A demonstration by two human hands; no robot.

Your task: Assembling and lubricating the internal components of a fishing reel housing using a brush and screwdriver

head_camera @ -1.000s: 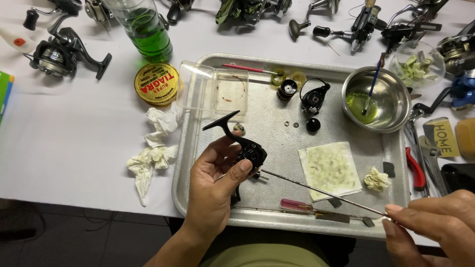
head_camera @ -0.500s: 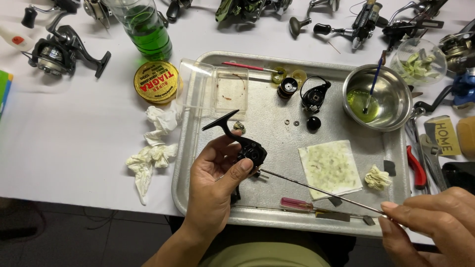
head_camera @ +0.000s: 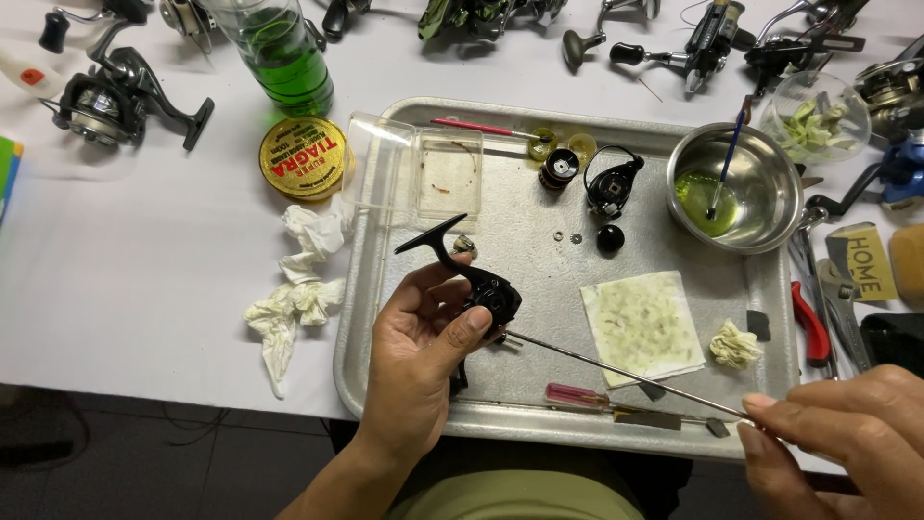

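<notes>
Black fishing-reel body (head_camera: 476, 279) with its T-shaped foot sits over the dented metal tray (head_camera: 385, 318), fingers of the left hand (head_camera: 419, 356) curled tight around it, thumb pressing its side; a thin steel rod (head_camera: 626, 374) runs from the reel toward four o'clock, pinched between closed fingertips of the right hand (head_camera: 847, 438); at two o'clock stands a steel bowl (head_camera: 770, 207) of green liquid; crumpled white tissue (head_camera: 294, 299) lies at nine o'clock.

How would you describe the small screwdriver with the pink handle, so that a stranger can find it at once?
Look at the metal tray in the middle of the white table. Along its near edge, between the left hand and the right hand, lies a small screwdriver. Its clear pink handle sets it apart from the long thin rod just above it, which the right hand holds.
</notes>
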